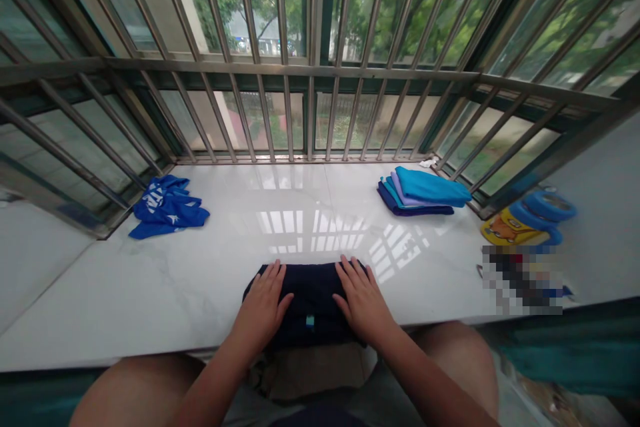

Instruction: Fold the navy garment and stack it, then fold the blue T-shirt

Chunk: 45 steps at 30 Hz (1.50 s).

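A dark navy folded garment (311, 290) lies at the front edge of the white sill, with a small light-blue tag on its near part. My left hand (265, 303) rests flat on its left side, fingers stretched out and pointing away from me. On the right side my right hand (361, 297) lies flat in the same way. Neither hand grips the cloth. The garment's near part reaches the sill's edge above my lap.
A crumpled blue cloth with white print (170, 208) lies at the left back. Toward the right back is a stack of folded clothes (425, 190). A yellow and blue bottle (520, 223) stands far right, near a pixelated patch. Metal bars (295, 70) line the windows.
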{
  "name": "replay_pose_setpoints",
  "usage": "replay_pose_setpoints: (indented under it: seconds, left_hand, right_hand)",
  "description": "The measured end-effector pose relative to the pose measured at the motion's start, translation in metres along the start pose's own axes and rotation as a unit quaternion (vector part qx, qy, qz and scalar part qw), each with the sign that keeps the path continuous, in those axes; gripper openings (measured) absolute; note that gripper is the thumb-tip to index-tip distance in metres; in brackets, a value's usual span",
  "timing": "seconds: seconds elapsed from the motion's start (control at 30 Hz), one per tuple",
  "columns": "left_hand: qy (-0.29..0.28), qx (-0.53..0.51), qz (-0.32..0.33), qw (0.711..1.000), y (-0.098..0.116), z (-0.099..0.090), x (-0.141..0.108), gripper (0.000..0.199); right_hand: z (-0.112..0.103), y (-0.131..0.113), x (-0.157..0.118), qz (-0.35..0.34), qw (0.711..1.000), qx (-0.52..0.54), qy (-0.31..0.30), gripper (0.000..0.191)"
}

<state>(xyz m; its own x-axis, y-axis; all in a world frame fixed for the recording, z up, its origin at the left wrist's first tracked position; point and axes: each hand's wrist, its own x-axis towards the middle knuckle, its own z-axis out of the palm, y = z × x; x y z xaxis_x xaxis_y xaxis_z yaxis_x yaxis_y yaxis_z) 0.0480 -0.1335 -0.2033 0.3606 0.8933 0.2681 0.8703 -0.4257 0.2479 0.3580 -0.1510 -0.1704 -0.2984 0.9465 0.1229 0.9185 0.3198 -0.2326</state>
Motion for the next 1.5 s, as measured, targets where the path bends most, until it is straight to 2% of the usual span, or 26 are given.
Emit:
replay_pose_setpoints:
  seconds: [0.1, 0.17, 0.37, 0.47, 0.57, 0.73, 0.8, 0.93, 1.0, 1.07, 1.13, 1.23, 1.3, 1.33, 1.4, 1.47, 1.5]
  left_hand:
    - [-0.026, 0.037, -0.004, 0.999, -0.013, 0.015, 0.018, 0.064]
    - [-0.038, 0.051, -0.008, 0.998, -0.024, 0.018, 0.031, 0.064]
    - [-0.069, 0.055, -0.028, 0.996, -0.046, 0.013, 0.089, 0.065]
    - [-0.118, 0.051, -0.039, 0.991, -0.06, 0.008, 0.121, 0.061]
    - [-0.162, 0.051, -0.057, 0.984, -0.08, -0.002, 0.149, 0.056]
    - [-0.176, 0.047, -0.038, 0.982, -0.103, -0.027, 0.176, 0.043]
    - [-0.181, 0.047, -0.028, 0.982, -0.104, -0.036, 0.182, 0.034]
    - [-0.177, 0.047, -0.007, 0.983, -0.095, -0.059, 0.191, 0.019]
    - [-0.158, 0.05, 0.002, 0.986, -0.09, -0.074, 0.19, 0.015]
    - [-0.126, 0.049, 0.007, 0.991, -0.084, -0.09, 0.181, 0.014]
    - [-0.07, 0.033, 0.02, 0.997, -0.078, -0.104, 0.158, 0.011]
    - [0.017, -0.006, 0.071, 0.997, -0.064, -0.109, 0.093, 0.011]
    - [0.025, -0.011, 0.107, 0.994, -0.053, -0.098, 0.037, 0.022]
    - [0.015, -0.006, 0.112, 0.994, -0.047, -0.09, 0.008, 0.03]
    - [-0.023, 0.011, 0.106, 0.994, -0.035, -0.073, -0.044, 0.042]
    - [-0.053, 0.031, 0.095, 0.994, -0.024, -0.063, -0.079, 0.051]
    - [-0.063, 0.039, 0.089, 0.993, -0.02, -0.06, -0.089, 0.055]
  right_hand:
    - [0.011, 0.004, 0.022, 0.025, 0.999, -0.013, -0.042, 0.067]
    - [0.014, 0.01, 0.038, 0.03, 0.998, -0.018, -0.053, 0.067]
    - [0.012, 0.026, 0.1, 0.037, 0.997, -0.025, -0.064, 0.07]
    - [0.004, 0.036, 0.131, 0.022, 0.994, -0.034, -0.098, 0.066]
    - [-0.008, 0.051, 0.155, 0.002, 0.992, -0.05, -0.12, 0.06]
    - [-0.03, 0.075, 0.177, -0.005, 0.992, -0.046, -0.121, 0.063]
    - [-0.041, 0.079, 0.182, -0.022, 0.992, -0.034, -0.123, 0.06]
    - [-0.066, 0.076, 0.189, -0.045, 0.993, -0.009, -0.107, 0.026]
    - [-0.081, 0.073, 0.187, -0.047, 0.996, 0.001, -0.08, 0.021]
    - [-0.096, 0.071, 0.175, -0.051, 0.998, 0.015, -0.037, 0.02]
    - [-0.106, 0.069, 0.151, -0.073, 0.997, 0.028, 0.026, 0.019]
    - [-0.102, 0.064, 0.091, -0.142, 0.982, 0.01, 0.128, 0.024]
    - [-0.085, 0.056, 0.041, -0.174, 0.971, -0.02, 0.163, 0.029]
    - [-0.073, 0.052, 0.015, -0.193, 0.967, -0.027, 0.163, 0.029]
    - [-0.047, 0.044, -0.031, -0.199, 0.973, -0.032, 0.108, 0.032]
    - [-0.026, 0.036, -0.066, -0.189, 0.979, -0.036, 0.066, 0.047]
    - [-0.019, 0.033, -0.078, -0.178, 0.982, -0.041, 0.052, 0.058]
